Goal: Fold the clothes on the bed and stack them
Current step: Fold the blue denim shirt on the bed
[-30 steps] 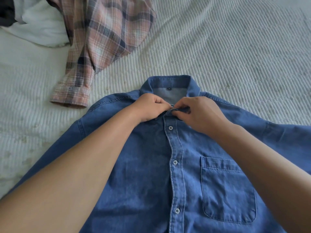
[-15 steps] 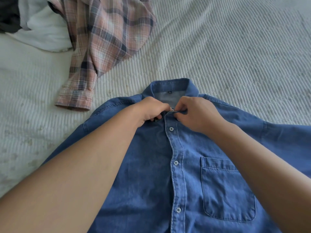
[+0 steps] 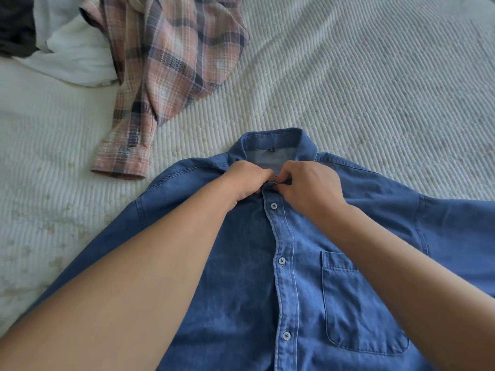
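White ribbed bedding (image 3: pixel 361 84) covers the bed. Spread front-up on its near side lies a blue denim shirt (image 3: pixel 241 263), collar toward the far edge, placket buttoned, chest pocket on its right half. At the far left corner a pink plaid shirt (image 3: pixel 171 62) lies crumpled beside a white garment (image 3: pixel 72 57) and something dark (image 3: pixel 13 25). Both forearms reach forward over the denim. The left hand (image 3: pixel 245 180) and right hand (image 3: pixel 308 186) meet at the collar opening, fingers curled, each pinching the fabric at the top button.
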